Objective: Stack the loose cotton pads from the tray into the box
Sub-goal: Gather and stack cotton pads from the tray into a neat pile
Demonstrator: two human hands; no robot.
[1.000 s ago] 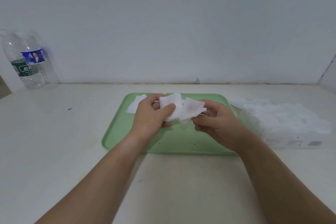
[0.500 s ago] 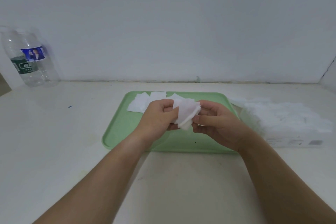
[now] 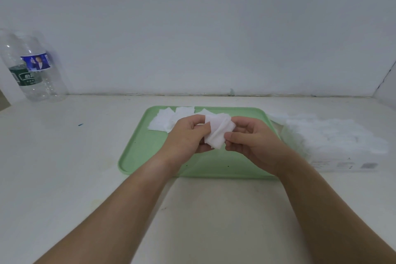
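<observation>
White pads (image 3: 162,121) on grn tray (image 3: 137,156) – box (image 3: 342,163) adj.

An off-white table (image 3: 64,178) runs back to a pale wall. A green tray (image 3: 132,148) lies flat on it at the middle. A white box (image 3: 342,164) sits just right of the tray, its long side toward the front. Two clear bottles (image 3: 36,75) stand upright well left of the tray, against the wall. A small blue mark (image 3: 80,124) shows left of the tray, and a dark speck (image 3: 164,208) in front of it.
</observation>
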